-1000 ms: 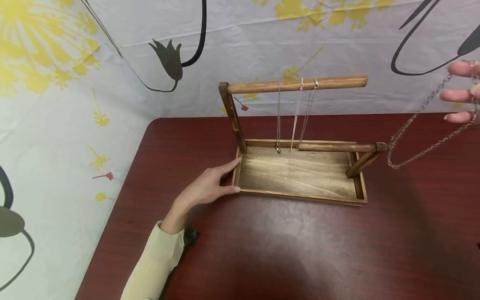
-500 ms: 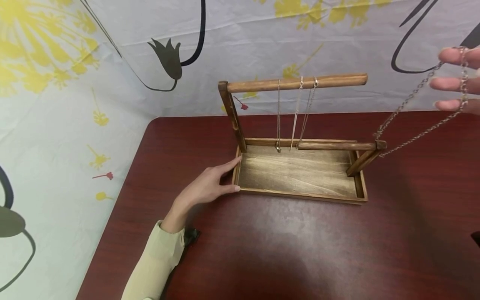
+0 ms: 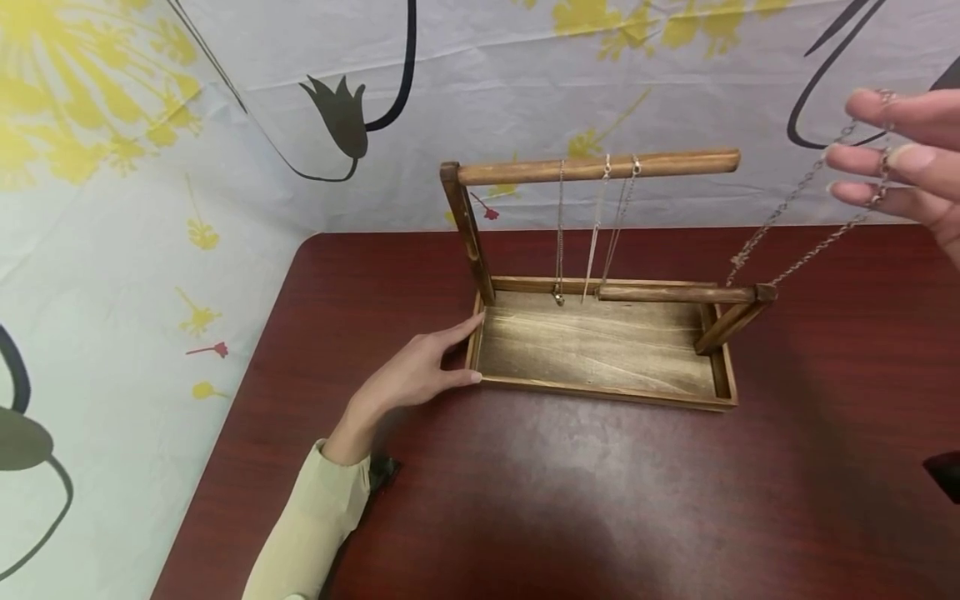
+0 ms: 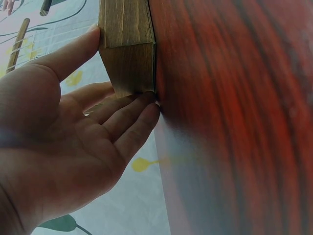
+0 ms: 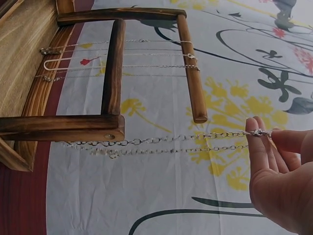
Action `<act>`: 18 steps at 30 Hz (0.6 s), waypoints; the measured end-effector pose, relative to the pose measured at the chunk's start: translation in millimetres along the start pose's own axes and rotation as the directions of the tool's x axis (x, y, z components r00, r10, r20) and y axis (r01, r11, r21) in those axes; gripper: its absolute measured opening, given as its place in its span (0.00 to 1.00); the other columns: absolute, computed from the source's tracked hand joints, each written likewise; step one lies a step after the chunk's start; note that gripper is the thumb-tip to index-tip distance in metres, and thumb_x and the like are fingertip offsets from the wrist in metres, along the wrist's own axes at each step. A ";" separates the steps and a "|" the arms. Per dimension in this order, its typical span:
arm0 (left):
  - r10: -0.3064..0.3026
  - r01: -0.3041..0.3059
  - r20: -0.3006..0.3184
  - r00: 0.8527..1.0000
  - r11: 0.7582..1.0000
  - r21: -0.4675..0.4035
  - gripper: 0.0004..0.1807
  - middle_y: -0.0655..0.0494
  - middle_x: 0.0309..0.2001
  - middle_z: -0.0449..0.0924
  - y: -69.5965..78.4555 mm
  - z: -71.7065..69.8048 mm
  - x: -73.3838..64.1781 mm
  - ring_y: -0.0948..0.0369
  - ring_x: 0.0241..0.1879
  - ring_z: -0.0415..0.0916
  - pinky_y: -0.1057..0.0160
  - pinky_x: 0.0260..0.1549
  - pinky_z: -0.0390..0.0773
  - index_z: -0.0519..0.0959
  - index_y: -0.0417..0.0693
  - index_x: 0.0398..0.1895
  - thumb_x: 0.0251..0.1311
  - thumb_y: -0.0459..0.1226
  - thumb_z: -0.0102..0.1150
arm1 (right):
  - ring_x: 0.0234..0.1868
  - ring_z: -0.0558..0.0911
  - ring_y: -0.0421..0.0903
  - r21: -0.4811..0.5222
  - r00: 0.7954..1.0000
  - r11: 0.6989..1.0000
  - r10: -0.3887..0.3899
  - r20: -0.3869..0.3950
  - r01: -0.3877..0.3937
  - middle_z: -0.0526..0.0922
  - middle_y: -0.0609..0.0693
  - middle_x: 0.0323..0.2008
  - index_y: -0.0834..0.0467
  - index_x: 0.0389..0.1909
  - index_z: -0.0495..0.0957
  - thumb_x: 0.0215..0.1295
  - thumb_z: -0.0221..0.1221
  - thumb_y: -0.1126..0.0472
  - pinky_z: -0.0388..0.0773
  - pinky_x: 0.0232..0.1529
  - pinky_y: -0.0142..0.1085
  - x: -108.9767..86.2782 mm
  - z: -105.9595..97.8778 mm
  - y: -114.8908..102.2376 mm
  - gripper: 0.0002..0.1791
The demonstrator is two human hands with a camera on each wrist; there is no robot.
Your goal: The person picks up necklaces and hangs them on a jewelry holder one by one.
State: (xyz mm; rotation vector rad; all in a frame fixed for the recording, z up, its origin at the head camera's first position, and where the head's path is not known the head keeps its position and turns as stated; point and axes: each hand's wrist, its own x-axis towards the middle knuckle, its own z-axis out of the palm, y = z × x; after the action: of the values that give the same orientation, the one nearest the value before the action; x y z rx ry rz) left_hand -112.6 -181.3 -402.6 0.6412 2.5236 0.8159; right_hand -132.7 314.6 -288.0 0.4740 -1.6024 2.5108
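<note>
A wooden necklace stand [image 3: 592, 354] with a tray base and two crossbars stands on the table. My left hand [image 3: 408, 371] rests at the tray's left end; in the left wrist view its fairly straight thumb and fingers [image 4: 124, 117] touch the wood around a corner. My right hand [image 3: 903, 158] holds a chain necklace [image 3: 783, 200] up at the right. The right wrist view shows thumb and fingertips pinching it near the clasp [image 5: 259, 132]. Its lower loop hangs behind the low bar [image 3: 675, 294], partly hidden. Three necklaces [image 3: 597, 225] hang from the high bar [image 3: 660, 165].
A dark red table [image 3: 562, 492] lies under the stand. Behind it and to the left hangs a pale cloth [image 3: 247, 125] with printed flowers. A small black object [image 3: 384, 472] shows beside the left wrist, and another dark shape [image 3: 945, 475] at the right edge.
My right hand has moved left and slightly up with the chain necklace, whose lower loop has shifted from right of the stand to behind the low bar. The left hand stays still.
</note>
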 end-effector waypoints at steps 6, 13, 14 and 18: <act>0.000 0.000 -0.001 1.000 1.000 0.007 0.45 0.59 0.75 0.57 -0.8 0.8 0.3 0.59 0.72 0.58 0.53 0.66 0.65 0.52 0.63 0.80 0.63 0.50 0.65 | 0.54 0.83 0.55 -0.030 0.999 0.999 -0.040 0.024 0.041 0.66 0.67 0.69 0.77 0.67 0.61 0.70 0.43 0.82 0.81 0.48 0.39 -1.9 23.6 -1.0 0.25; -0.004 0.004 0.001 1.000 1.000 -0.001 0.45 0.60 0.75 0.57 -0.4 0.8 -0.4 0.59 0.72 0.58 0.52 0.66 0.65 0.52 0.63 0.80 0.63 0.49 0.65 | 0.53 0.83 0.56 -0.031 0.996 0.996 -0.077 0.043 0.078 0.68 0.69 0.67 0.80 0.65 0.62 0.69 0.43 0.83 0.81 0.49 0.41 0.2 33.9 -1.1 0.23; -0.004 0.004 0.000 1.000 1.000 -0.001 0.45 0.60 0.75 0.57 -0.3 0.8 -0.4 0.59 0.72 0.58 0.52 0.66 0.65 0.52 0.64 0.80 0.63 0.49 0.65 | 0.54 0.83 0.56 -0.035 0.996 0.996 -0.077 0.043 0.079 0.68 0.69 0.67 0.81 0.64 0.62 0.69 0.44 0.83 0.81 0.49 0.40 0.7 34.5 -0.9 0.23; -0.003 0.003 0.000 1.000 1.000 -0.001 0.45 0.59 0.75 0.57 0.0 0.7 -0.4 0.59 0.72 0.58 0.52 0.66 0.65 0.52 0.63 0.80 0.63 0.49 0.65 | 0.54 0.83 0.54 -0.104 0.995 0.991 -0.080 0.052 0.085 0.70 0.68 0.66 0.80 0.63 0.64 0.68 0.47 0.82 0.82 0.48 0.38 4.3 38.2 -0.5 0.23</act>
State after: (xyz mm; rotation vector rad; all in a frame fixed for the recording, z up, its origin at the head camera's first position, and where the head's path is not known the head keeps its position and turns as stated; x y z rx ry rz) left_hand -111.9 -181.2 -403.0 0.6367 2.5234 0.8163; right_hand -129.2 280.1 -271.3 0.5792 -1.6868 2.3573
